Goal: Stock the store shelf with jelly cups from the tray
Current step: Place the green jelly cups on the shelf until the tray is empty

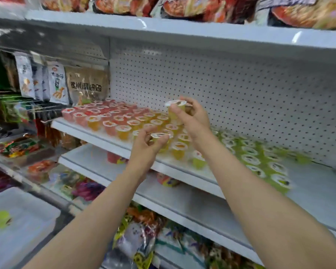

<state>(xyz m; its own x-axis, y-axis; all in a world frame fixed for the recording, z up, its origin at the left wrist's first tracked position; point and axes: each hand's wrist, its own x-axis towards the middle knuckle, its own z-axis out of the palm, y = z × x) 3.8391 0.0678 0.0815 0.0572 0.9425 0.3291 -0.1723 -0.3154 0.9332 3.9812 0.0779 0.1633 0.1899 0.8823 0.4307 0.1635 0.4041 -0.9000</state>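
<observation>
Hands are both full: a small yellow plastic jelly cup (175,111) is pinched upright by the right hand (192,117) above the white metal shelf (109,141), while another yellow cup (159,139) is gripped lower, nearer the shelf's front edge, by the left hand (145,146).

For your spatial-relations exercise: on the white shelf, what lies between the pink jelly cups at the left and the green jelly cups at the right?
In the head view, rows of orange-yellow jelly cups fill that stretch between the pink jelly cups and green jelly cups.
</observation>
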